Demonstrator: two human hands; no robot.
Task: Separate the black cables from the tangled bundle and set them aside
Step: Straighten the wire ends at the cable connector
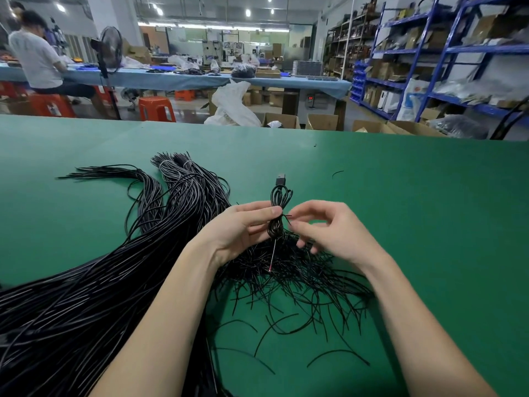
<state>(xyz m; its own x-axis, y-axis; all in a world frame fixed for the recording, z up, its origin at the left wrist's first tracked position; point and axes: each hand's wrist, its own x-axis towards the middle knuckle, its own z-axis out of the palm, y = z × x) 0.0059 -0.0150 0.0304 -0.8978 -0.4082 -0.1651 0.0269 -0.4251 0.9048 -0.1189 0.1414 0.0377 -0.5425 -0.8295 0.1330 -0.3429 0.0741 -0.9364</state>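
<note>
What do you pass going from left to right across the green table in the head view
Big cable bundle → left hand → coiled USB cable → right hand → bare green table.
</note>
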